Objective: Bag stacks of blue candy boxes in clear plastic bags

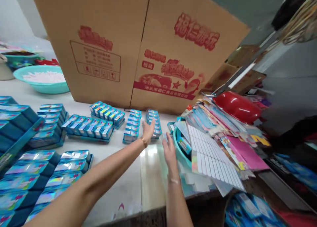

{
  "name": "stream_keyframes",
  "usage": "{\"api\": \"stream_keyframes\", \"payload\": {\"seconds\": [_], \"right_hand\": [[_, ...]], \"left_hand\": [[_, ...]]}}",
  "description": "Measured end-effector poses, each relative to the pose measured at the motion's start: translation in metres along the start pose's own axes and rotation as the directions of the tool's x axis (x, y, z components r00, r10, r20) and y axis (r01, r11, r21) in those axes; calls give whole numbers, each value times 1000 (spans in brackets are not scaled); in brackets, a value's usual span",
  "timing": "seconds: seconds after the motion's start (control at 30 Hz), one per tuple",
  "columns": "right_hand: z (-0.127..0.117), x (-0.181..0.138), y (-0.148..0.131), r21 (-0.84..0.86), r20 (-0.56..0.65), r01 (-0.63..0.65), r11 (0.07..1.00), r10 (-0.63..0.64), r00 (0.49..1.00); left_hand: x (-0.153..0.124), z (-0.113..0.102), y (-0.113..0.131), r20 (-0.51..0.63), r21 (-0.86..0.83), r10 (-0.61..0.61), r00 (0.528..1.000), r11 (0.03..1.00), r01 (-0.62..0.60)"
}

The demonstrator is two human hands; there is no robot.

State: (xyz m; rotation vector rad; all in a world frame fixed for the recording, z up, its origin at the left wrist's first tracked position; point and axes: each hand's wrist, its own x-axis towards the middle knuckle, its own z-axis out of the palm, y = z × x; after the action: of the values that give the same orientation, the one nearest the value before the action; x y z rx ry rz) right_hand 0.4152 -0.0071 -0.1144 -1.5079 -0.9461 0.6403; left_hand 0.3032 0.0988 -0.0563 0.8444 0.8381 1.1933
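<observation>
My left hand (148,132), with a bracelet at the wrist, reaches forward with fingers spread. In front of it stands a row of small blue boxes (156,122), partly covered by the fingers; whether they touch I cannot tell. To its left is another row of blue boxes (132,125). My right hand (169,151) is held palm inward with fingers stretched and nothing in it. It is beside a teal basin (177,144), which holds a blue box (184,145) and is partly covered by a white sheet of labels (210,154).
A large cardboard carton (128,38) stands behind the boxes. More trays of blue boxes (88,127) fill the left of the table (119,174). A teal bowl of white pieces (42,88), piled printed sheets (205,111) and a red container (237,106) are at the sides.
</observation>
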Motion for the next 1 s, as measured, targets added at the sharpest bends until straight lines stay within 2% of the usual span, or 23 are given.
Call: {"api": "stream_keyframes", "payload": {"seconds": [0.07,0.17,0.23,0.3,0.33,0.4,0.47,0.53,0.6,0.67,0.7,0.77,0.87,1.0], "right_hand": [[-12,-59,0,-198,35,57,979,-51,998],[-16,-123,14,-456,136,104,884,-46,990],[-12,-141,27,-554,200,159,817,-54,978],[-7,-145,37,-591,230,213,778,-90,969],[-6,-145,40,-594,233,236,769,-115,966],[-5,-145,44,-603,227,269,751,-161,960],[-8,-146,46,-626,227,287,725,-183,957],[-11,-145,47,-643,272,298,706,-153,950],[-14,-142,48,-645,340,312,697,-103,935],[-15,-139,47,-633,389,327,702,-77,918],[-16,-138,46,-620,395,328,713,-78,915],[-16,-138,45,-557,372,290,778,-79,925],[-16,-140,45,-432,303,200,879,-67,951],[-18,-142,45,-374,244,140,917,-48,969]], "left_hand": [[-47,-4,13,-55,-6,-44,997,999,44],[-138,-32,23,34,-37,-61,998,997,62],[-194,-63,19,168,72,-181,969,983,171],[-239,-99,15,225,187,-304,926,946,266],[-256,-117,15,217,231,-331,918,932,281],[-283,-152,25,130,312,-257,958,927,206],[-301,-186,46,4,463,-11,1000,886,8],[-314,-218,69,-35,673,277,960,717,-182],[-320,-248,84,33,836,428,903,483,-260],[-319,-273,87,94,918,441,892,307,-249],[-317,-283,84,101,939,429,897,256,-228],[-310,-294,76,80,959,402,912,218,-181],[-303,-294,67,14,975,355,935,202,-91],[-308,-278,68,-47,992,337,941,124,5]]}}
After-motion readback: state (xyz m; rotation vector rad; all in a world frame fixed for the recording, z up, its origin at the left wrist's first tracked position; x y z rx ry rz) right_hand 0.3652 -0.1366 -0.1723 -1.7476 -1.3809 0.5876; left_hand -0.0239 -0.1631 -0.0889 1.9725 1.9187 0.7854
